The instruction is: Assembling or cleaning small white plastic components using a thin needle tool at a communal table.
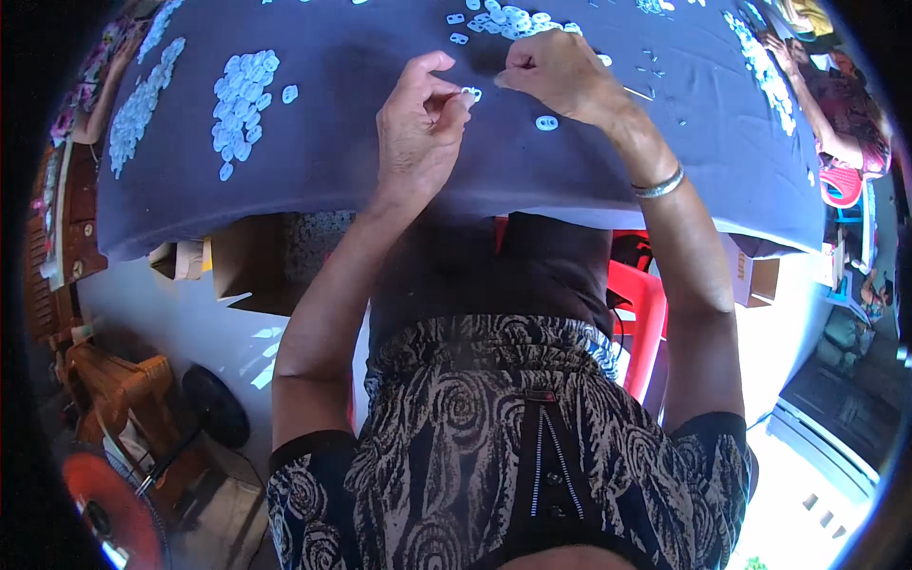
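My left hand (pixel 415 128) pinches a small white plastic piece (pixel 471 94) between thumb and fingertips above the dark blue cloth-covered table (pixel 380 171). My right hand (pixel 556 74) is closed in a loose fist just to the right of it, fingertips meeting the same piece. A silver bracelet (pixel 659 184) circles my right wrist. One loose white piece (pixel 546 123) lies on the cloth below my right hand. A heap of the same white pieces (pixel 508 21) lies just beyond both hands.
A larger pile of white pieces (pixel 242 104) lies at the left, another pile (pixel 138 109) further left, and a strip of pieces (pixel 765 71) at the right. Another person's arm (pixel 826 114) rests at the right table edge. A red plastic chair (pixel 641 313) and cardboard boxes (pixel 242 261) stand under the table.
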A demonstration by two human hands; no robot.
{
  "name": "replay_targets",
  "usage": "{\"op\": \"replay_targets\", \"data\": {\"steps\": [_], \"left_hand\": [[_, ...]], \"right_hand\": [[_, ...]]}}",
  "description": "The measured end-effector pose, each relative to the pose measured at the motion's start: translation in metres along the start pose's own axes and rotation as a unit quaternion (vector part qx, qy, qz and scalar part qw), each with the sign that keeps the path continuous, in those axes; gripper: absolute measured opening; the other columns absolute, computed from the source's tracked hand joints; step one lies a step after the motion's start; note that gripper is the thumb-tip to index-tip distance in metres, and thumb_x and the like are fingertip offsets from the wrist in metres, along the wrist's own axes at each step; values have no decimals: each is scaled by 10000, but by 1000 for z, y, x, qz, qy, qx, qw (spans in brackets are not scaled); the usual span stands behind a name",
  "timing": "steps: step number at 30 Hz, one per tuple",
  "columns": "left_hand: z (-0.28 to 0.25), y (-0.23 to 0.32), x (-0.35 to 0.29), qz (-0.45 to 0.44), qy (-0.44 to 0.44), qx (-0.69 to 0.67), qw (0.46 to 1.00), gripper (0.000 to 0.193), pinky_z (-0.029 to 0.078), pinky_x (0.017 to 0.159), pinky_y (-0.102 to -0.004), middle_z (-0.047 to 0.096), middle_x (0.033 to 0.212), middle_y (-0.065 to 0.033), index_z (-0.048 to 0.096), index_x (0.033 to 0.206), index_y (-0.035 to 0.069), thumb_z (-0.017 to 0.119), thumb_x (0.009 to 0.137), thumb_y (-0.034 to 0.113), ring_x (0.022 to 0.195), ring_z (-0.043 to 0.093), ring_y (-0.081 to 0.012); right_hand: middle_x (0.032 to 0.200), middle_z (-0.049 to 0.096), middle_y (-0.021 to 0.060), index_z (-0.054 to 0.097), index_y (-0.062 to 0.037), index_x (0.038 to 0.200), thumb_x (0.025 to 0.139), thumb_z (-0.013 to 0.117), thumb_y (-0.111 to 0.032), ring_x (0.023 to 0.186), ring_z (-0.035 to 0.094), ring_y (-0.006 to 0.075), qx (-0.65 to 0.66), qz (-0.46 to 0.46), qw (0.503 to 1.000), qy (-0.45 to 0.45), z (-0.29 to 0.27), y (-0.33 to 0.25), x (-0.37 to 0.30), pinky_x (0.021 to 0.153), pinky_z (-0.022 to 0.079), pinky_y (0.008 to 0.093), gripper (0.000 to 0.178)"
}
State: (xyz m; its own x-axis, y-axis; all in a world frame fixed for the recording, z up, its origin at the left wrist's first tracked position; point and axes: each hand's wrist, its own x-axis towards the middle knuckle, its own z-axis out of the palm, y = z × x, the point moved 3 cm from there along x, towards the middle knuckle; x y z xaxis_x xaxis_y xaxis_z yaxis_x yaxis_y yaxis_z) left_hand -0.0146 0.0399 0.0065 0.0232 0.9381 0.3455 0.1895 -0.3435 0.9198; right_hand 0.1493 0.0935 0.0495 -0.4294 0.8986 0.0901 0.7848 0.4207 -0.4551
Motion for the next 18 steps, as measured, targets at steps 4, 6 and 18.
{"op": "replay_targets", "data": {"steps": [4, 6, 18], "left_hand": [[0, -1, 1, -22, 12, -22, 999, 333, 494, 608, -208, 616, 789, -57, 496, 1117, 25, 628, 812, 2, 684, 581, -81], [-1, -1, 2, -16, 27, -32, 999, 316, 480, 627, -216, 622, 757, -64, 513, 1087, 16, 638, 798, 3, 662, 573, -78], [7, 9, -4, -52, -4, -133, 990, 326, 479, 577, -194, 597, 793, -52, 485, 1106, 24, 626, 813, 4, 667, 557, -64]], "right_hand": [[661, 627, 111, 665, -26, 799, 748, 678, -225, 612, 598, 204, -30, 37, 999, -16, 9, -1, 9, 613, 480, 333, 206], [665, 632, 117, 667, -27, 788, 746, 674, -222, 611, 600, 206, -42, 33, 998, -14, 10, -1, 12, 618, 483, 338, 200], [660, 556, -47, 666, -29, 849, 792, 639, -116, 547, 439, 25, 361, 37, 930, 65, 6, -6, -13, 474, 337, 176, 107]]}}
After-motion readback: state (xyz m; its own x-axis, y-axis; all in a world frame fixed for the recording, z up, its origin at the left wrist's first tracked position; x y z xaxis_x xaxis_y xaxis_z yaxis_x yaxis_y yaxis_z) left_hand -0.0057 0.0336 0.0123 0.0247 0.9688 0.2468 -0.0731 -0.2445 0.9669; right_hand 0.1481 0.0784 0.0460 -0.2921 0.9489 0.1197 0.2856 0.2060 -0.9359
